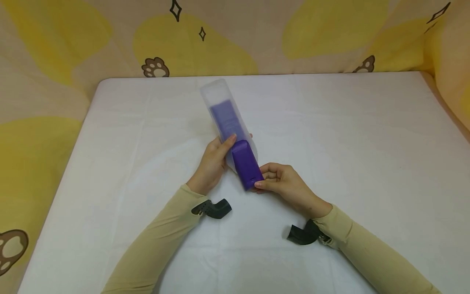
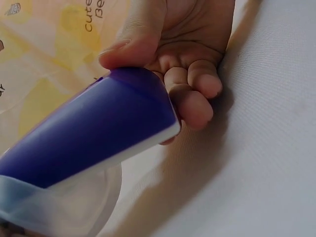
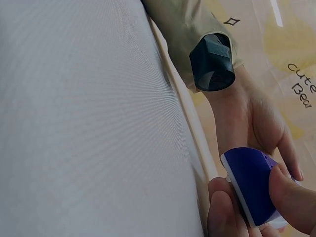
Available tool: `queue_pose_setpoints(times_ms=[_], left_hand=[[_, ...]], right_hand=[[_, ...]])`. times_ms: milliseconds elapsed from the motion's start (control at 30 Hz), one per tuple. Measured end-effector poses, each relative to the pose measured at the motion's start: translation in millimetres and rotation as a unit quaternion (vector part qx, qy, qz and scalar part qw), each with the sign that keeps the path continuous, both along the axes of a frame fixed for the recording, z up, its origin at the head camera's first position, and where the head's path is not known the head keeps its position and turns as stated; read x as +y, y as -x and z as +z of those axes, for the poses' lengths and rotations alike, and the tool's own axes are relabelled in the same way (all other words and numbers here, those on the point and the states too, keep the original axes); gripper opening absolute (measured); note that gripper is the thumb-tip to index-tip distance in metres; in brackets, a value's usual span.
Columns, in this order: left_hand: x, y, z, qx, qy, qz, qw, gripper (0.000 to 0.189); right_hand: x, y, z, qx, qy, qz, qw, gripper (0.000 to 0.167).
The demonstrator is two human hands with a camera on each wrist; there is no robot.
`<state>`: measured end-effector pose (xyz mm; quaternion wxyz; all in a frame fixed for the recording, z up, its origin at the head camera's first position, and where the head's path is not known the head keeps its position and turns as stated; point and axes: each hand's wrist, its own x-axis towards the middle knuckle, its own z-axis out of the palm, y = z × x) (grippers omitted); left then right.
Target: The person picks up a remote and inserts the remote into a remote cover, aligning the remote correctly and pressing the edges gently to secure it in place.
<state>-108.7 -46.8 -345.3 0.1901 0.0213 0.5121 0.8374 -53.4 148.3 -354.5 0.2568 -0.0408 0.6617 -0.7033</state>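
Observation:
A purple remote control [image 1: 248, 165] with a white edge sits partly inside a long translucent sleeve [image 1: 214, 90], tilted over the table. My left hand [image 1: 211, 163] grips the sleeve around its near part, thumb on top by the opening. The remote's lower half sticks out toward me. At that outer end my right hand [image 1: 290, 183] pinches the remote between thumb and fingers. The left wrist view has the remote [image 2: 98, 123] close up, its lower part ringed by the clear sleeve [image 2: 84, 207]. In the right wrist view the remote's end [image 3: 249, 182] lies under the right thumb.
The table [image 1: 110, 171] is covered in white cloth. Behind it hangs a yellow and beige patterned curtain [image 1: 227, 45]. Dark wrist mounts [image 1: 218, 208] stick out from both sleeves of the person's clothing.

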Motion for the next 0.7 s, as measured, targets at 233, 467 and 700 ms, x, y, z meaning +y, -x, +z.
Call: queue_pose_setpoints(times_ms=[233,467,700], left_hand=[[1.1,-0.8,-1.9,0.000,0.014,-0.009,0.9999,0.040],[2.5,-2.0,-2.0,0.004,0.016,-0.012,0.9998,0.040],[3.0,-2.3,-3.7,0.007,0.014,-0.017,0.9997,0.040]], right_hand=[[0.6,-0.5,0.5,0.001,0.006,-0.001,1.0000,0.031],[0.7,-0.2,1.4,-0.001,0.004,-0.011,0.9999,0.030],[1.2,0.2,0.2,-0.008,0.016,-0.014,0.9997,0.030]])
